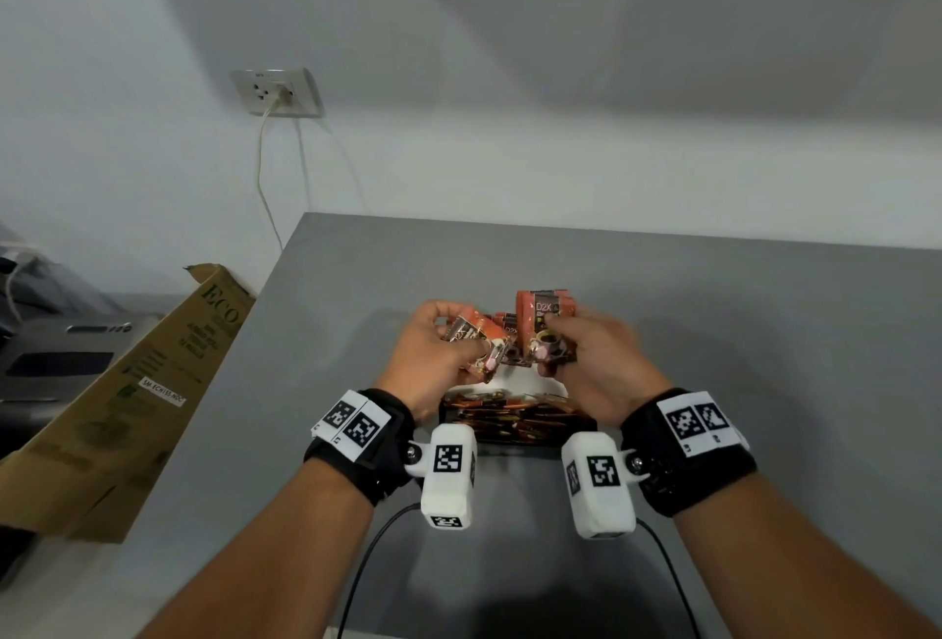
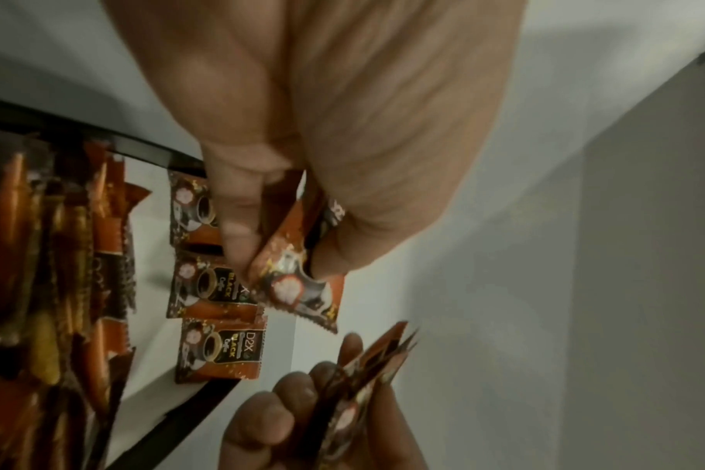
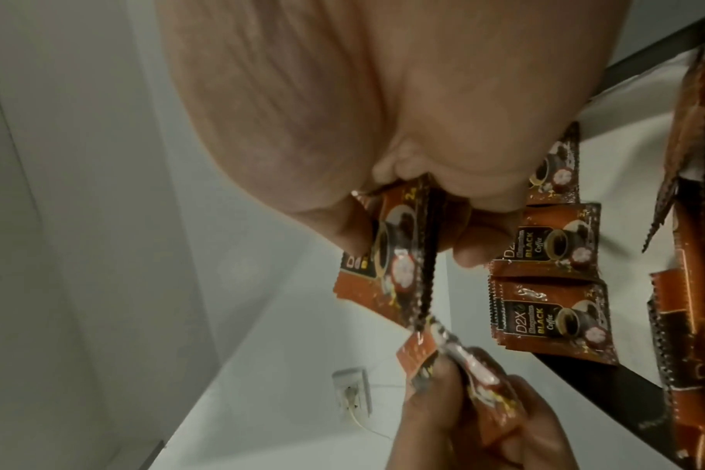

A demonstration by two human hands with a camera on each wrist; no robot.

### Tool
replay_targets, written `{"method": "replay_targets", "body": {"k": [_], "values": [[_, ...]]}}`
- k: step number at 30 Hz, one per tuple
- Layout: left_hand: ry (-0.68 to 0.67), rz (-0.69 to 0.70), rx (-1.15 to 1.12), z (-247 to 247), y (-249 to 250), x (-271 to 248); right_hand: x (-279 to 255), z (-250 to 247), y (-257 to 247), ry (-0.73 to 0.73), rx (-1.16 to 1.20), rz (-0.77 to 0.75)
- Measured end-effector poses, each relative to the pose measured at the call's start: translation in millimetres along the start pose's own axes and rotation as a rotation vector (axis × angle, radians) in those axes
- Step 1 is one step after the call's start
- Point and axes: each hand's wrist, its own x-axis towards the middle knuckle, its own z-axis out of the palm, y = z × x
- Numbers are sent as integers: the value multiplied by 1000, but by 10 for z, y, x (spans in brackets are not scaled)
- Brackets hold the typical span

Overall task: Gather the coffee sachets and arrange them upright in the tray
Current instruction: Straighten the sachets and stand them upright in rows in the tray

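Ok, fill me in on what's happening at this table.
A person is sorting coffee sachets over a grey table. The left hand pinches one or more orange sachets, tilted. The right hand holds a small stack of sachets upright. Below the hands sits a black-rimmed tray with a row of sachets already standing on edge, while three loose sachets lie flat on its white floor.

The coffee sachets (image 3: 552, 321) read "D2X BLACK Coffee"; the cardboard box (image 1: 122, 399) reads "ECO".
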Motion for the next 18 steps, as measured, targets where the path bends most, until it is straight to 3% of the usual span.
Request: {"method": "replay_targets", "body": {"k": [4,9,12,14,18], "values": [[-50,40,15,67,-21,15,-26,116,91,-79,-100,27],[-38,-46,-298,163,19,-37,-51,175,84,-6,12,2],[-27,-112,-379,261,20,-60,-92,282,149,-58,37,32],[20,-155,-457,280,31,-68,-101,323,198,-55,-121,22],[-15,-182,-539,240,4,-13,-37,249,174,-63,-859,-306]]}}
